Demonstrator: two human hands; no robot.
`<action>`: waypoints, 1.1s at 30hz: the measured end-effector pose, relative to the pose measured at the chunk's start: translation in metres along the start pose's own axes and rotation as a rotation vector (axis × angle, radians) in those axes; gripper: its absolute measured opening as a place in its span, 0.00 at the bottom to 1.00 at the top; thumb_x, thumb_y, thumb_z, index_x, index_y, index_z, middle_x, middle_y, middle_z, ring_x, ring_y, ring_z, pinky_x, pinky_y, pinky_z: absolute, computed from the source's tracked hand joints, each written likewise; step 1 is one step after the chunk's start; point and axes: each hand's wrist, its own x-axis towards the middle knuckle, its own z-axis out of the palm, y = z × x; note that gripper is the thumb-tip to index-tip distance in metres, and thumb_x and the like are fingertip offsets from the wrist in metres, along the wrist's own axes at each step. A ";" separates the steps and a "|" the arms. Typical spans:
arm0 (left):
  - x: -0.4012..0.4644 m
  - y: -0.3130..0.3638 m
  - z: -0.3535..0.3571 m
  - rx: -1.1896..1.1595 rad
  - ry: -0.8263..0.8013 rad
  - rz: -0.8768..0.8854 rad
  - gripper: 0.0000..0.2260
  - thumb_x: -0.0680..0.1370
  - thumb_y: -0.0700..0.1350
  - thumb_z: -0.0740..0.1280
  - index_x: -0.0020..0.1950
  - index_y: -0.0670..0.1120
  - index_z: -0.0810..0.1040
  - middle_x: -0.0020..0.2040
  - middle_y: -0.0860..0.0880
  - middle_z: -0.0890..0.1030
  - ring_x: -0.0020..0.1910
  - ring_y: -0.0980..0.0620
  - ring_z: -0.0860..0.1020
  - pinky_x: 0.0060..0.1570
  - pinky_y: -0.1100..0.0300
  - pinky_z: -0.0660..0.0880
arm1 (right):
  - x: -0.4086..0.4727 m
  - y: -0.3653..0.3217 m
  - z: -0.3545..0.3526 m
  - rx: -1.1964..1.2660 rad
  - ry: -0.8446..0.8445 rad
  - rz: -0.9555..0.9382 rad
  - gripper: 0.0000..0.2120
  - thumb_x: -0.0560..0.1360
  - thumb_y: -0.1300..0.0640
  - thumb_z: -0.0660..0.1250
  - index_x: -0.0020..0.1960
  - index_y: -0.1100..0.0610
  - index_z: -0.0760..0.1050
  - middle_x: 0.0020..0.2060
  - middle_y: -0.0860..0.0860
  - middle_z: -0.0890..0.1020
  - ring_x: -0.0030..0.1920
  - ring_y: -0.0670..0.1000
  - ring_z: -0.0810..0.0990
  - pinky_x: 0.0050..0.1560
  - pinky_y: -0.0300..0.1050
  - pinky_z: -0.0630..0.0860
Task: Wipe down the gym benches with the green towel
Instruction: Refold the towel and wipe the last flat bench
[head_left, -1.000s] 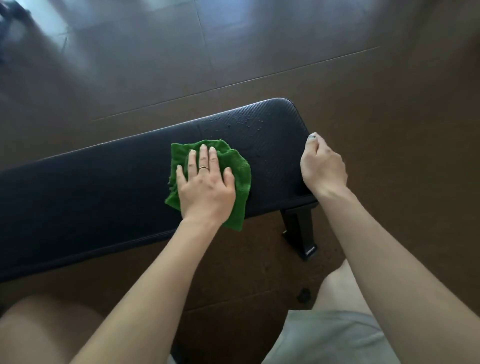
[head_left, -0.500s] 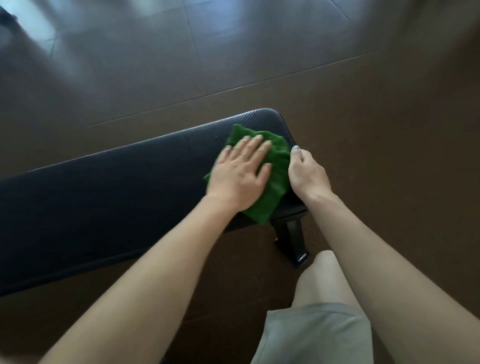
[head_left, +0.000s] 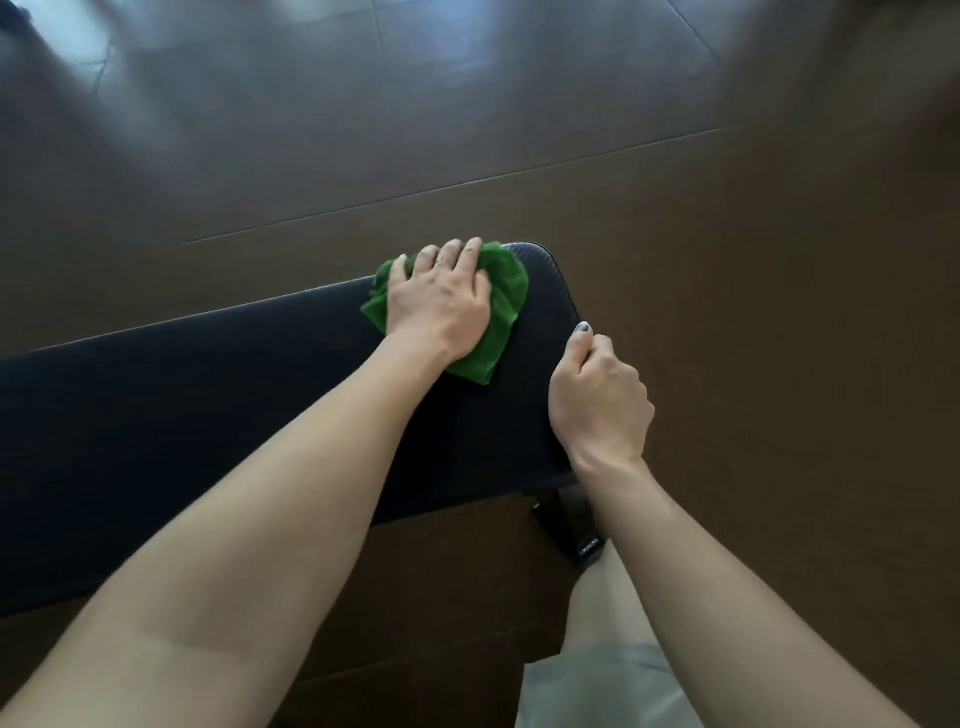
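The green towel (head_left: 501, 306) lies bunched under the left hand (head_left: 441, 306), whose straight fingers press it onto the black bench pad (head_left: 208, 415) at its far right corner. The right hand (head_left: 597, 400) grips the pad's right end, fingers curled over the edge.

left hand (head_left: 441, 304): flat, fingers spread, pressing down | right hand (head_left: 600, 400): fingers curled, thumb extended forward

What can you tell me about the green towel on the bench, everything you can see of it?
The green towel is a small, soft-looking cloth, bunched and creased rather than spread flat. It lies on the dark padded bench near its far edge, close to the rounded end. The left hand presses on it and hides its middle, so green shows only around the hand. The right hand holds the bench end and does not touch it.
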 end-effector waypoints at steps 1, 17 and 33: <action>0.007 0.010 0.001 0.011 -0.001 0.024 0.25 0.85 0.55 0.46 0.82 0.53 0.59 0.81 0.51 0.64 0.79 0.47 0.61 0.77 0.45 0.54 | -0.001 0.002 0.001 0.013 0.006 0.010 0.27 0.87 0.42 0.44 0.62 0.56 0.77 0.50 0.57 0.85 0.53 0.63 0.82 0.47 0.51 0.64; 0.007 0.048 0.010 0.009 0.019 0.486 0.22 0.86 0.56 0.48 0.79 0.57 0.66 0.81 0.56 0.63 0.83 0.52 0.54 0.80 0.45 0.49 | -0.004 0.002 -0.001 0.156 0.115 0.065 0.32 0.87 0.42 0.40 0.62 0.55 0.81 0.45 0.52 0.85 0.50 0.56 0.83 0.47 0.46 0.66; -0.141 -0.010 0.016 0.038 -0.012 0.647 0.25 0.86 0.61 0.46 0.84 0.60 0.54 0.84 0.58 0.54 0.83 0.55 0.49 0.82 0.49 0.49 | -0.004 0.024 -0.020 0.827 -0.247 0.354 0.34 0.78 0.33 0.50 0.75 0.50 0.74 0.69 0.51 0.79 0.68 0.54 0.78 0.75 0.58 0.70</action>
